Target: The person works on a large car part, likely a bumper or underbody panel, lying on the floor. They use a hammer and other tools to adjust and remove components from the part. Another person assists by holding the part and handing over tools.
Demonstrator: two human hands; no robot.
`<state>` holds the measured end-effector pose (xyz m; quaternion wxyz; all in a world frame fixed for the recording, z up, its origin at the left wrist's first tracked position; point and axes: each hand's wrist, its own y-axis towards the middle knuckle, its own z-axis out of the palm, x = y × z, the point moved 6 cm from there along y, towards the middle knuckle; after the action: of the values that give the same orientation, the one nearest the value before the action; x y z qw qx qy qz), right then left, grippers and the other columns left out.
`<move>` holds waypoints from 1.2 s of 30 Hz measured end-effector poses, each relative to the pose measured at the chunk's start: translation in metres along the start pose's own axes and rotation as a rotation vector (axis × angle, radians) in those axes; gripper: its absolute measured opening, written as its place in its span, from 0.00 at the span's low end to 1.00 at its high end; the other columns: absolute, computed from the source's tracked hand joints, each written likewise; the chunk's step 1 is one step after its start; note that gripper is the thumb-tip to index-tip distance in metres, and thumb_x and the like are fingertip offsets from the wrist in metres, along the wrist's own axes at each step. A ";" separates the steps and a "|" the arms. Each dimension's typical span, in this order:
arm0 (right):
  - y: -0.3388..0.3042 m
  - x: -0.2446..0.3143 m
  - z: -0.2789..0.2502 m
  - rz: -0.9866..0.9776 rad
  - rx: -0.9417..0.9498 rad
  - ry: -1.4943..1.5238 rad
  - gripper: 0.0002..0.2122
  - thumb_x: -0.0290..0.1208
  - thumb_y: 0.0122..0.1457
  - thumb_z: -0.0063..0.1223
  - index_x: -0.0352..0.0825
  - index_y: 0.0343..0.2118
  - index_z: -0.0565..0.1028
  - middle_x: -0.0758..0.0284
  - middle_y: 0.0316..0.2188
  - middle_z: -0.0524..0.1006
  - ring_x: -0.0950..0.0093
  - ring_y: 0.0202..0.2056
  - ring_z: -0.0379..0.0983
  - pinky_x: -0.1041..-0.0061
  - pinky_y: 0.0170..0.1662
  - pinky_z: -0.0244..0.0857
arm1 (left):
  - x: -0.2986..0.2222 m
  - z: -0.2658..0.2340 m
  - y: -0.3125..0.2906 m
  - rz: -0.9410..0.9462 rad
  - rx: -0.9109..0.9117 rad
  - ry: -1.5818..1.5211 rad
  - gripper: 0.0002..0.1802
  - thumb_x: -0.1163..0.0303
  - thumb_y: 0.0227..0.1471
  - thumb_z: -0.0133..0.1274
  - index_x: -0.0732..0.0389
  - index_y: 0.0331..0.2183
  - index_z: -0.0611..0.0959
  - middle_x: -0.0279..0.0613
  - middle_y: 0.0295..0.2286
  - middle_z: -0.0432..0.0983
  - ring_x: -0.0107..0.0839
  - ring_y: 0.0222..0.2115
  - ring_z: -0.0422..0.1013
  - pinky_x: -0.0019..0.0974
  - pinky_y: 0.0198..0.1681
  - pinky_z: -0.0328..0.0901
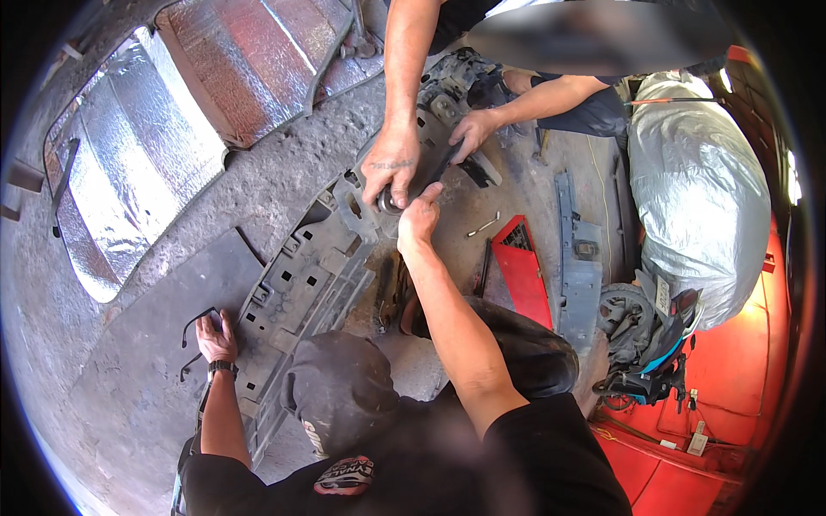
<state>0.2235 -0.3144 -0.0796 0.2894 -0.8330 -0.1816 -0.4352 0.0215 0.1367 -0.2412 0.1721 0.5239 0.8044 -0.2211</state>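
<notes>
A long grey plastic car bumper (pixel 288 275) with square holes runs diagonally in front of me. At its left edge my left hand (pixel 215 335), a dark watch on the wrist, has its fingers curled, with a thin black bent strip (pixel 188 331) beside them. Farther up the bumper, my right hand (pixel 419 217) is closed, thumb pointing forward; what its fingers pinch is hidden. Close to it, a co-worker's hand (pixel 393 163) presses on a small round metal piece (pixel 388 203). The co-worker's other hand (pixel 473 133) grips a dark part at the bumper's far end.
Silver reflective sheets (pixel 142 129) lie at the far left, a dark flat sheet (pixel 163 318) nearer. On the floor to the right are a wrench (pixel 483 225), a red triangular part (pixel 521 267) and a grey metal panel (pixel 578 267). Beyond stand a motorcycle (pixel 650 344) and a silver-covered bulk (pixel 697 189).
</notes>
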 end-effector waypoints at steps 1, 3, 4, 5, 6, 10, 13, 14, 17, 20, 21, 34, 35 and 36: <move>0.000 0.000 0.001 0.013 0.018 0.009 0.40 0.59 0.68 0.22 0.15 0.50 0.69 0.46 0.49 0.73 0.60 0.50 0.70 0.67 0.54 0.61 | -0.002 -0.002 0.000 0.005 -0.012 -0.008 0.23 0.54 0.57 0.52 0.68 0.37 0.76 0.58 0.35 0.72 0.57 0.38 0.69 0.51 0.43 0.65; -0.002 0.002 0.002 0.030 0.045 0.027 0.40 0.60 0.68 0.23 0.17 0.53 0.68 0.50 0.51 0.73 0.64 0.51 0.69 0.69 0.55 0.60 | -0.003 -0.003 0.000 0.016 -0.027 -0.012 0.22 0.54 0.57 0.52 0.68 0.36 0.76 0.58 0.34 0.72 0.56 0.37 0.69 0.51 0.42 0.65; -0.006 0.006 0.001 0.033 0.053 0.035 0.40 0.60 0.68 0.23 0.17 0.53 0.68 0.50 0.51 0.72 0.64 0.51 0.69 0.69 0.55 0.60 | -0.003 -0.002 0.000 0.022 -0.028 -0.009 0.22 0.54 0.57 0.52 0.68 0.35 0.76 0.58 0.33 0.71 0.56 0.36 0.69 0.52 0.41 0.65; -0.008 0.008 0.001 0.036 0.061 0.043 0.40 0.60 0.68 0.23 0.17 0.53 0.67 0.50 0.52 0.72 0.63 0.52 0.69 0.69 0.56 0.60 | -0.004 -0.003 0.000 0.029 -0.029 -0.006 0.22 0.54 0.57 0.52 0.68 0.35 0.76 0.58 0.33 0.71 0.56 0.36 0.69 0.52 0.41 0.64; -0.007 0.007 0.001 0.028 0.066 0.032 0.40 0.60 0.68 0.22 0.17 0.54 0.67 0.50 0.52 0.72 0.63 0.52 0.68 0.69 0.56 0.60 | -0.004 -0.003 0.000 0.032 -0.032 -0.008 0.22 0.54 0.57 0.52 0.68 0.34 0.76 0.57 0.32 0.71 0.56 0.35 0.69 0.52 0.40 0.64; -0.006 0.007 0.000 0.000 0.027 0.048 0.41 0.59 0.68 0.21 0.14 0.51 0.68 0.42 0.51 0.71 0.55 0.54 0.68 0.66 0.57 0.59 | -0.012 -0.007 0.000 0.050 -0.048 -0.023 0.22 0.54 0.57 0.52 0.67 0.33 0.75 0.57 0.30 0.71 0.56 0.34 0.68 0.52 0.39 0.64; 0.002 0.000 0.001 0.032 -0.017 0.051 0.42 0.59 0.68 0.20 0.12 0.49 0.69 0.37 0.51 0.71 0.51 0.54 0.68 0.64 0.58 0.59 | -0.007 -0.004 0.001 0.024 -0.010 -0.016 0.22 0.54 0.58 0.52 0.68 0.33 0.75 0.57 0.30 0.71 0.56 0.34 0.68 0.52 0.40 0.64; 0.004 -0.004 0.000 0.052 -0.030 0.043 0.42 0.59 0.68 0.20 0.11 0.49 0.68 0.37 0.51 0.71 0.50 0.54 0.68 0.64 0.58 0.59 | -0.005 -0.002 0.001 0.009 0.015 -0.011 0.22 0.54 0.58 0.51 0.68 0.33 0.75 0.58 0.30 0.71 0.57 0.34 0.68 0.52 0.40 0.64; -0.002 0.002 0.000 0.037 -0.031 0.047 0.43 0.60 0.68 0.19 0.10 0.48 0.68 0.36 0.50 0.70 0.50 0.54 0.68 0.63 0.59 0.59 | -0.002 0.000 0.000 0.022 0.004 0.016 0.23 0.53 0.58 0.51 0.68 0.33 0.75 0.58 0.31 0.71 0.57 0.35 0.68 0.53 0.41 0.64; -0.004 0.003 0.001 0.044 -0.014 0.090 0.43 0.60 0.68 0.18 0.12 0.49 0.68 0.38 0.51 0.71 0.51 0.54 0.68 0.63 0.59 0.59 | -0.002 0.000 0.000 0.020 0.020 0.017 0.24 0.52 0.59 0.50 0.68 0.34 0.75 0.59 0.32 0.71 0.57 0.36 0.68 0.53 0.42 0.64; -0.006 0.004 0.000 0.043 -0.016 0.114 0.43 0.60 0.68 0.18 0.12 0.50 0.68 0.38 0.52 0.70 0.51 0.55 0.68 0.63 0.59 0.59 | -0.001 0.001 0.000 0.017 0.021 0.017 0.24 0.52 0.59 0.50 0.68 0.34 0.75 0.59 0.32 0.71 0.57 0.36 0.68 0.53 0.42 0.64; -0.029 -0.019 -0.007 0.215 0.104 0.286 0.40 0.63 0.66 0.20 0.25 0.55 0.68 0.55 0.52 0.71 0.65 0.49 0.69 0.70 0.54 0.62 | -0.004 -0.003 0.001 0.025 -0.036 -0.030 0.23 0.52 0.58 0.50 0.67 0.35 0.75 0.58 0.32 0.71 0.57 0.35 0.68 0.53 0.41 0.64; -0.050 -0.024 -0.012 0.268 0.171 0.285 0.40 0.65 0.65 0.21 0.27 0.54 0.69 0.59 0.49 0.73 0.68 0.46 0.71 0.72 0.52 0.64 | -0.004 -0.005 0.000 0.016 -0.060 -0.053 0.23 0.52 0.58 0.50 0.67 0.35 0.75 0.58 0.32 0.71 0.56 0.35 0.68 0.52 0.41 0.64; -0.064 -0.037 -0.019 0.232 0.167 0.231 0.37 0.64 0.65 0.26 0.29 0.52 0.70 0.61 0.45 0.73 0.71 0.42 0.70 0.73 0.48 0.64 | -0.002 -0.005 -0.001 0.020 -0.054 -0.017 0.23 0.52 0.58 0.50 0.67 0.35 0.75 0.57 0.32 0.71 0.56 0.35 0.68 0.52 0.41 0.64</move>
<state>0.1560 -0.2793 -0.0812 0.4246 -0.7661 -0.0855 -0.4750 0.0215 0.1374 -0.2354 0.1952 0.5252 0.8032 -0.2023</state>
